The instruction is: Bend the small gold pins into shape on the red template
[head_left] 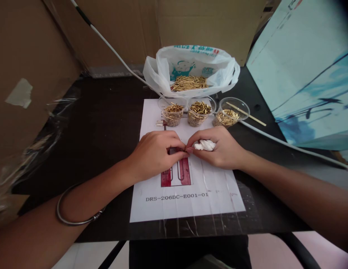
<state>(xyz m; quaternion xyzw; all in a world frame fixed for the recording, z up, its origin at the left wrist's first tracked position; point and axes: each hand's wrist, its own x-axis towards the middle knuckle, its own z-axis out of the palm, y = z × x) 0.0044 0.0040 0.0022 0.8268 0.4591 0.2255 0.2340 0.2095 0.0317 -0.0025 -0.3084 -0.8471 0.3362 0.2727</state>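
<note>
Above the printed sheet (pixel 151 203), my left hand (pixel 155 153) and my right hand (pixel 218 147) meet fingertip to fingertip. Thumb and index finger of each are pinched together around a tiny dark piece, mostly hidden, whose kind I cannot make out. A crumpled white tissue (pixel 205 145) is tucked in the curled fingers of my right hand. Just beyond the hands stand three clear plastic cups holding small brass-coloured pins: the left cup (pixel 173 118), the middle cup (pixel 199 117) and the right cup (pixel 227 118).
Behind the cups, a white plastic bag (pixel 224 74) holds longer brass-coloured pins (pixel 189 83). A thin wooden stick (pixel 246 114) leans in the right cup. A white cable (pixel 297 149) crosses the dark table (pixel 112 112). Cardboard (pixel 120 33) and a printed panel (pixel 311 74) enclose it.
</note>
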